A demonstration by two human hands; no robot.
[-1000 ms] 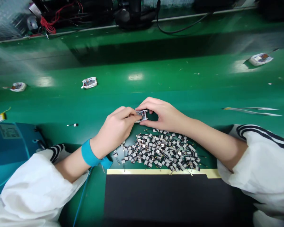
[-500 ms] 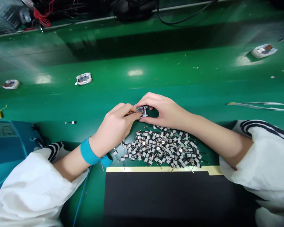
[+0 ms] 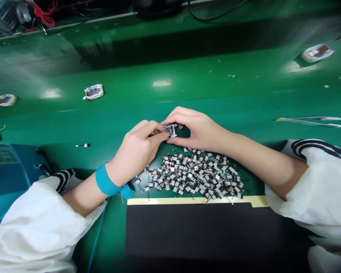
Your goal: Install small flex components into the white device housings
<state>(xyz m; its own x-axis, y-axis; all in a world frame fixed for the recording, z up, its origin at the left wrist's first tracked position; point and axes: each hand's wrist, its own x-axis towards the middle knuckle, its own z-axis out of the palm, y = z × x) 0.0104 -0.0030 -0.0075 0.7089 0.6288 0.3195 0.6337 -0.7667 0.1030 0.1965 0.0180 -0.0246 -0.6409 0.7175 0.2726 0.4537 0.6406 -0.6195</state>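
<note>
Between my two hands, just above the green tabletop, is a small white-cased circuit board (image 3: 170,131). My right hand (image 3: 191,123) grips its edges from the right, with thumb and fingers on opposite sides. Fingers of my left hand (image 3: 142,140) are closed at the board's left end and cover that part; whether a smaller piece sits under them is hidden. A teal wrist strap (image 3: 104,180) circles my left wrist. Directly below the hands lies a heap of small grey-and-black parts with short leads (image 3: 193,174).
Similar white-cased boards stand farther back: one at left centre (image 3: 93,91), one at far left (image 3: 6,100), one at far right (image 3: 316,53). Tweezers (image 3: 312,121) lie at right. A blue box (image 3: 14,167) is at left, a black mat (image 3: 201,235) in front.
The camera view has shifted slightly. Both hands stay on the circuit board in nearly the same pose, with only slight finger movement.
</note>
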